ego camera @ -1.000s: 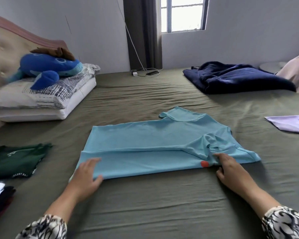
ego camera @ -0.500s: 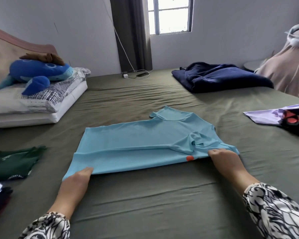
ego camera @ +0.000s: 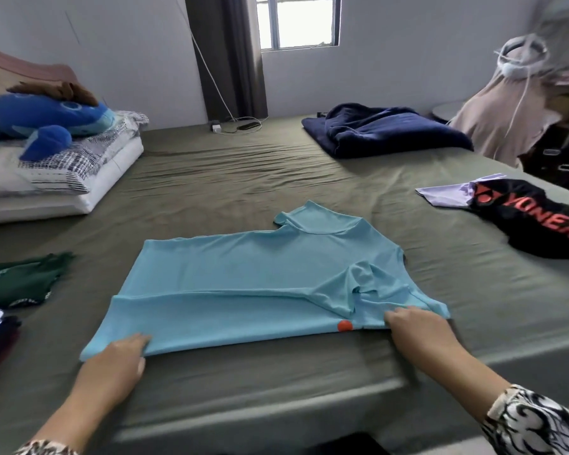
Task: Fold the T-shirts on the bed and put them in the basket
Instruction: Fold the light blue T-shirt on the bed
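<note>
light blue t-shirt (ego camera: 243, 284) near edge pinched by left hand (ego camera: 119, 359), right hand (ego camera: 414, 330)

This is a bedroom in a home. A wide bed (ego camera: 276, 178) covered by an olive-green fitted sheet fills most of the view, with a padded beige headboard (ego camera: 0, 83) at its left end. 2 stacked pillows (ego camera: 79, 178), 1 white and 1 with a black-and-white pattern, carry a blue plush whale toy (ego camera: 46, 116). A folded navy-blue blanket (ego camera: 385, 133) lies at the far side. Behind, plain grey walls hold a barred window (ego camera: 298, 21) with a dark brown curtain (ego camera: 230, 54), and a white charger cable (ego camera: 211, 73) hangs down to the mattress. Clothes lie about the sheet, among them a black shirt with red YONEX lettering (ego camera: 532, 218)
</note>
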